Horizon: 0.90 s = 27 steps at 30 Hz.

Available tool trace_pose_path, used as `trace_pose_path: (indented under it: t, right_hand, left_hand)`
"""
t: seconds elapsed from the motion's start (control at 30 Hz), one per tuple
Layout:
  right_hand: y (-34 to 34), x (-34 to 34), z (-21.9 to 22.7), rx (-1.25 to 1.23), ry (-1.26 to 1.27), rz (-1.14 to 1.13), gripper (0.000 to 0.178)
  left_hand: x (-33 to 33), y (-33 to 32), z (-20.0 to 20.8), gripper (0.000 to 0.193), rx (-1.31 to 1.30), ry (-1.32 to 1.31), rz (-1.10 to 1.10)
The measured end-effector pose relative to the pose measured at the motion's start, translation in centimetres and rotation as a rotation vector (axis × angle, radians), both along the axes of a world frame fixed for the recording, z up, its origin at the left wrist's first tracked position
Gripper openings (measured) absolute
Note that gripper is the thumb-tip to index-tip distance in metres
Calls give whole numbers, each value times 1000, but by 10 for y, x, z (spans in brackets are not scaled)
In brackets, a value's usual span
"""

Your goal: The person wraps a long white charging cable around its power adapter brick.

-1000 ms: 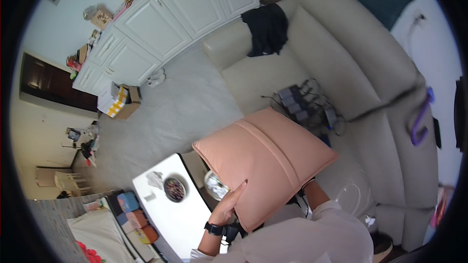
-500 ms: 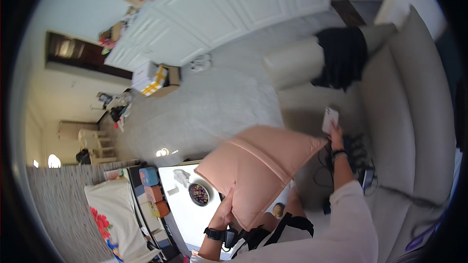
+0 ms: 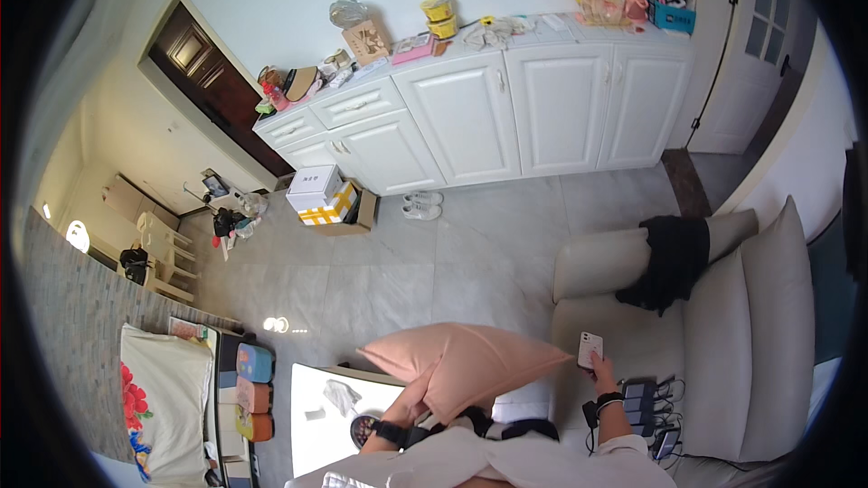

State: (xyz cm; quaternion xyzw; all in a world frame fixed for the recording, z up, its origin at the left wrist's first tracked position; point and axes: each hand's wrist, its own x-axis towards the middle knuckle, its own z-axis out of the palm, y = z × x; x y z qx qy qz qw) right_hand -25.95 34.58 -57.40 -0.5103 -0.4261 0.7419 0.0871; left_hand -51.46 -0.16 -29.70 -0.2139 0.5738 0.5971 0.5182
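A pink square cushion is in front of my body at the lower middle of the head view. My left hand grips its near left side, the fingers partly hidden by the fabric. On the right, my right hand is closed round a white phone, held beyond the cushion's right corner and over the sofa. Each wrist carries a black band. Below the cushion, to the left, a bowl of small round fruit rests on a white table, partly covered by my left arm.
A grey sofa lies to the right, with a black garment over its arm and several cabled dark devices on the seat. Ahead are a long white cabinet, boxes and white shoes on the tiled floor.
The view has tilted up, showing the cabinet top and the wall. The cushion appears lower and more flattened; my left hand still grips it and my right hand still holds the phone.
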Motion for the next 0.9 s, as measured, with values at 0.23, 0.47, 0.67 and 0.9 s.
trace_pose_path:
  t: [0.23, 0.47, 0.67, 0.9]
  right_hand:
    - [5, -158, 38, -108, -30, -178, 31]
    - [75, -355, 63, 104, 48, -92, 28]
    - [146, -576, 96, 172, 84, 7, 37]
    - [168, -847, 243, 264, 394, 146, 41]
  left_hand:
    - [-172, 33, 11, 65, 100, 186, -71]
    - [-299, 62, 41, 59, 124, 392, -5]
    - [-403, 61, 7, 56, 25, 419, 124]
    - [-508, 57, -26, 55, 82, 219, 574]
